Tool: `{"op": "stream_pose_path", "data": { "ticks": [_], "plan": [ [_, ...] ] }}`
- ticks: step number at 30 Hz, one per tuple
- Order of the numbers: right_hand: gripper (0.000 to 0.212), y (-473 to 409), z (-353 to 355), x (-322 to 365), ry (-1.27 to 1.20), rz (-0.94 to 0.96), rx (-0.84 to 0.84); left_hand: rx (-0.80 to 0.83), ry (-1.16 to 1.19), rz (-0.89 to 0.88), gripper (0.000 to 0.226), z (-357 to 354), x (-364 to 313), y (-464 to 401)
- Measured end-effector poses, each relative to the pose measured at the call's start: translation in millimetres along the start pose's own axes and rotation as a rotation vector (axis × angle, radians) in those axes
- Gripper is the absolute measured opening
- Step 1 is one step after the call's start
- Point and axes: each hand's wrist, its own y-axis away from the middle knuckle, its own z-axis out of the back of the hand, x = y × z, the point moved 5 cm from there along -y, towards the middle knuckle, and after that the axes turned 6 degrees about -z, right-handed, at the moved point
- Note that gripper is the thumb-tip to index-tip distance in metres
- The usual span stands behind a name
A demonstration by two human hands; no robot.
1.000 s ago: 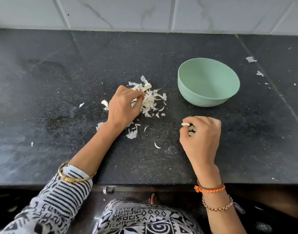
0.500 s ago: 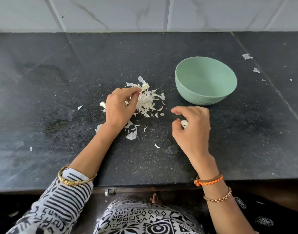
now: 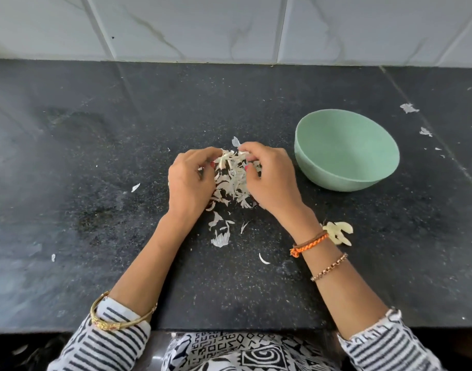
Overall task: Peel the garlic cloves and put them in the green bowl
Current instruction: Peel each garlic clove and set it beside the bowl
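Head view, looking down on dark speckled stone worktop [image 3: 95, 183], white marble-look tiles [image 3: 202, 25] behind. No brands, labels or readable writing anywhere; only black-and-white patterned sleeves [image 3: 109, 341] and lap fabric.

Both hands over pile of garlic skins [image 3: 233, 180] mid-worktop. Left hand [image 3: 190, 180] on pile's left side, fingers curled in, tips touching the papery skins; right hand [image 3: 269, 178] on pile's right side, fingers curled, thumb and forefinger pinching skins at pile's top. Cannot tell whether a whole clove sits inside the pile; hidden by skins and fingers. Red-painted nails just visible at pile edges.

Peeled garlic cloves [image 3: 339, 232], pale yellow, small cluster lying on worktop just beside right wrist, on its outer side, apart from both hands, nearer the front than the bowl.

Green bowl [image 3: 347, 151] to right of right hand, near but not touching, upright; inside looks bare green, no cloves seen in it.

Loose skin bits [image 3: 221, 234] scattered between the forearms, more flecks [image 3: 409, 108] far right behind bowl, one flake [image 3: 135, 187] left of left hand.

Gold bangle [image 3: 117, 321] on left wrist; orange braided band [image 3: 310, 243] and chain bracelet [image 3: 328, 267] on right wrist.
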Motion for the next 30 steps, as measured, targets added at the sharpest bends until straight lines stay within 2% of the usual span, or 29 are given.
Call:
{"op": "stream_pose_path", "data": {
  "ticks": [5,10,14,19,24,30],
  "plan": [
    [0.039,-25.0,-17.5,2.2,0.057,-0.017,0.04,-0.005,-0.036,0.052,0.032,1.4,8.2,-1.8],
    [0.036,-28.8,-36.6,8.5,0.105,0.095,0.066,0.007,-0.126,0.113,0.035,4.0,18.1,-2.7],
    [0.031,-25.8,-42.4,7.5,0.155,0.157,0.093,0.03,-0.158,0.141,0.029,4.7,21.9,-4.1],
    [0.016,-26.2,-39.4,4.0,0.129,0.165,0.037,0.05,-0.136,0.144,0.022,2.1,19.2,-3.4],
    [0.007,-22.7,-25.5,4.6,0.061,0.163,-0.166,0.034,-0.074,0.08,0.014,0.6,16.7,-3.3],
    [0.004,-19.3,-24.9,8.4,0.016,0.193,-0.176,0.054,-0.073,-0.027,0.013,0.4,10.2,-5.5]
  ]
}}
